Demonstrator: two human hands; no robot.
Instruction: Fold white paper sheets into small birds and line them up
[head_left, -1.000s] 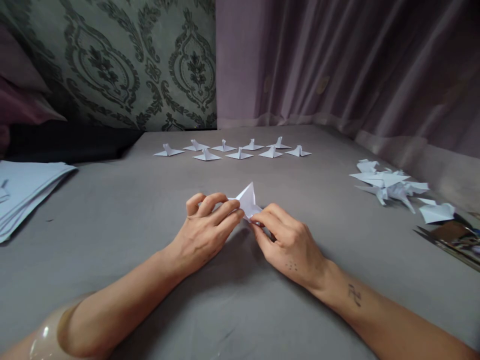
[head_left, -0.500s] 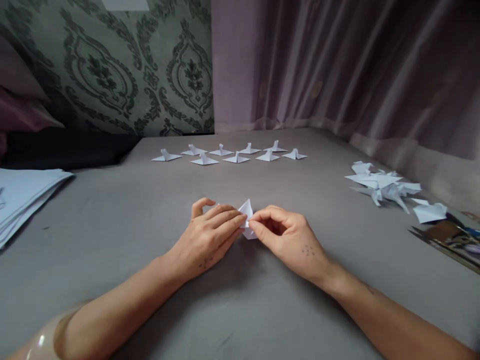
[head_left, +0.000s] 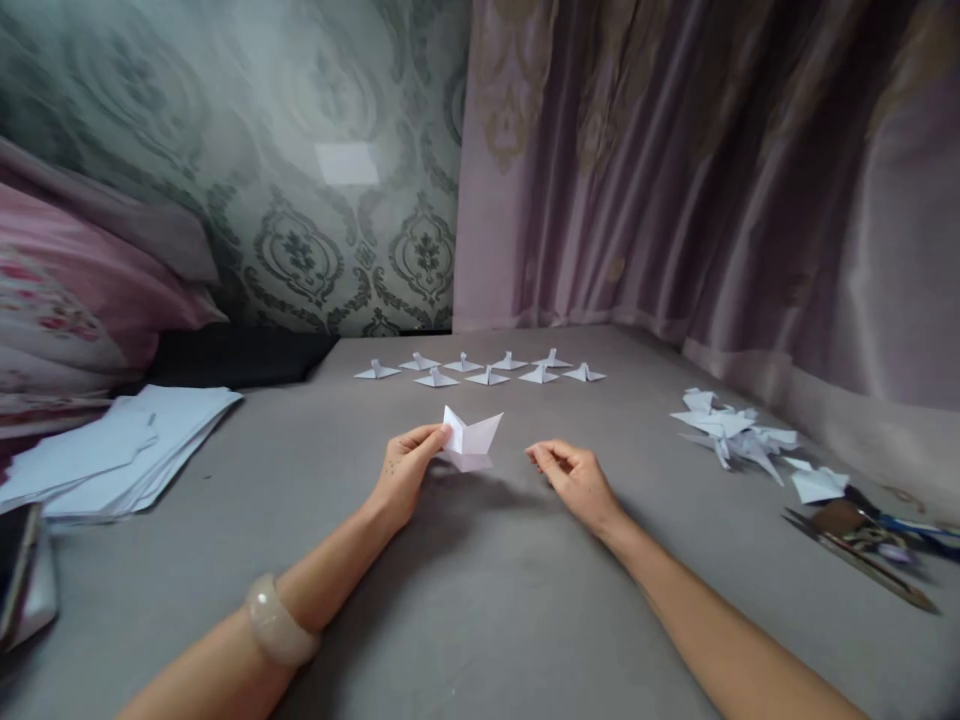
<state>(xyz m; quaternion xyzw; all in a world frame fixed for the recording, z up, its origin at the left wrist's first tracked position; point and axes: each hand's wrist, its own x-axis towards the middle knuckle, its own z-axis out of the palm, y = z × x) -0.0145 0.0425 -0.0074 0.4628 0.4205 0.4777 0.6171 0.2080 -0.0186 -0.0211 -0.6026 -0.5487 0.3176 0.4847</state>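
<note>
My left hand (head_left: 409,468) pinches a folded white paper piece (head_left: 474,445) between thumb and fingers at its left side. Two pointed flaps stand up from the paper, with a wider folded part below. It is held a little above the grey surface (head_left: 480,620). To the right and apart from the paper is my right hand (head_left: 574,480), its thumb and fingertips drawn together with nothing visible in them. A pale bangle (head_left: 279,625) circles my left wrist.
Several small folded paper figures (head_left: 487,376) stand in two rows at the back. Folded papers (head_left: 731,428) lie heaped at right, near metal tools (head_left: 862,565). A stack of white sheets (head_left: 142,440) lies left, with a dark device (head_left: 19,570) nearer me.
My left hand has lifted the paper and shifted left, and its flaps now show. My right hand has let go and moved right. The view has tilted up.
</note>
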